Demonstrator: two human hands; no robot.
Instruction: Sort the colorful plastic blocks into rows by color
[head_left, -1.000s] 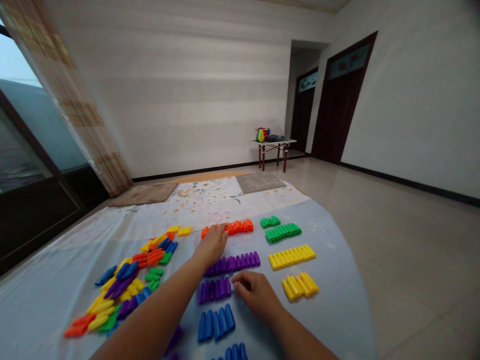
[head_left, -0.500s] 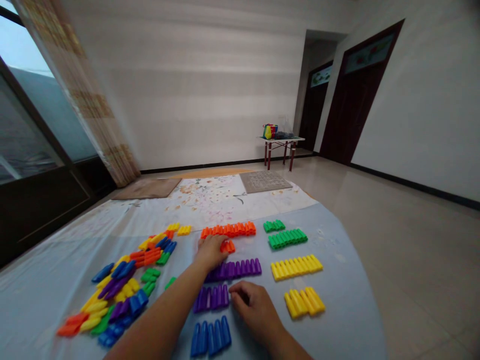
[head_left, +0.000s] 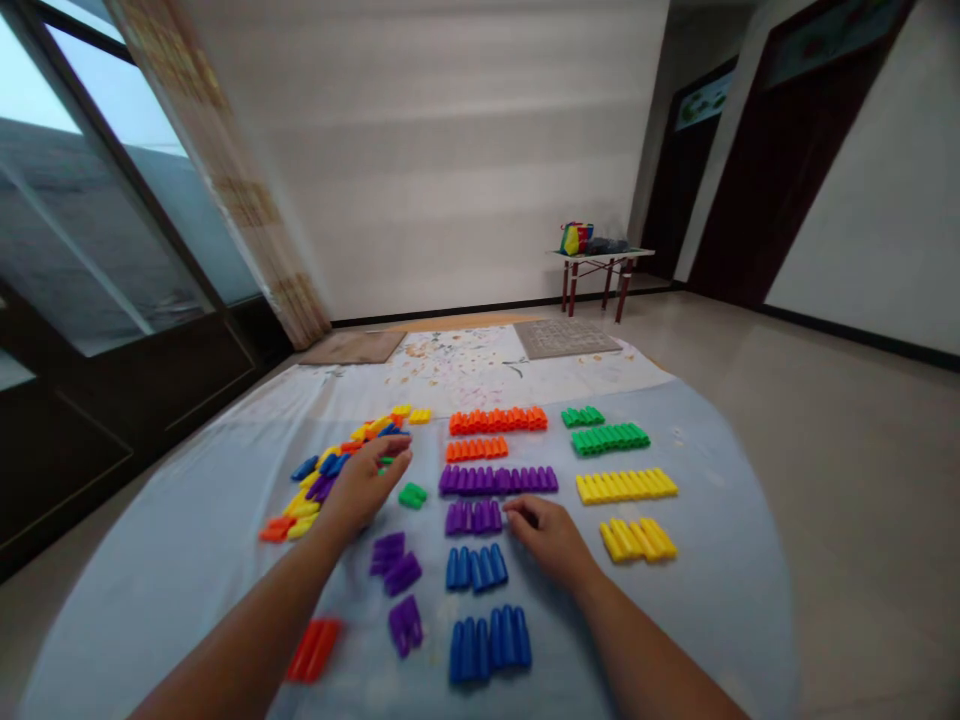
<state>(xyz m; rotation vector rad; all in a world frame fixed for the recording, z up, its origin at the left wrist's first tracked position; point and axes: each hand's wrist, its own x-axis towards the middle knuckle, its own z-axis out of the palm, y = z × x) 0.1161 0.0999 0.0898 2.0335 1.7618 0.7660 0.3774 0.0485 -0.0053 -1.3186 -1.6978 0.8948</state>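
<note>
My left hand (head_left: pixel 369 480) is over the near right side of a mixed pile of bright plastic finger-like tubes (head_left: pixel 319 485). Its fingers are stretched forward, and no piece shows in them. My right hand (head_left: pixel 551 540) rests loosely curled on the cloth, with a gap between thumb and index finger and nothing visible inside. Its fingertips are at the right end of a short purple row (head_left: pixel 474 518). Beyond lie a longer purple row (head_left: pixel 499 481), a short orange row (head_left: pixel 477 449) and a long orange row (head_left: pixel 499 420). Blue groups (head_left: pixel 477 568) lie nearer me.
Yellow rows (head_left: pixel 626 486) and green rows (head_left: pixel 610 438) lie to the right. Loose purple pieces (head_left: pixel 405 625) and an orange group (head_left: pixel 315 650) are close on the left. A pale blue cloth (head_left: pixel 697 620) covers the table. Two mats (head_left: pixel 566 340) lie at its far end.
My left hand has left the short orange row, now uncovered, and moved left to the mixed pile. My right hand stays by the short purple row. The view has shifted, showing more near pieces.
</note>
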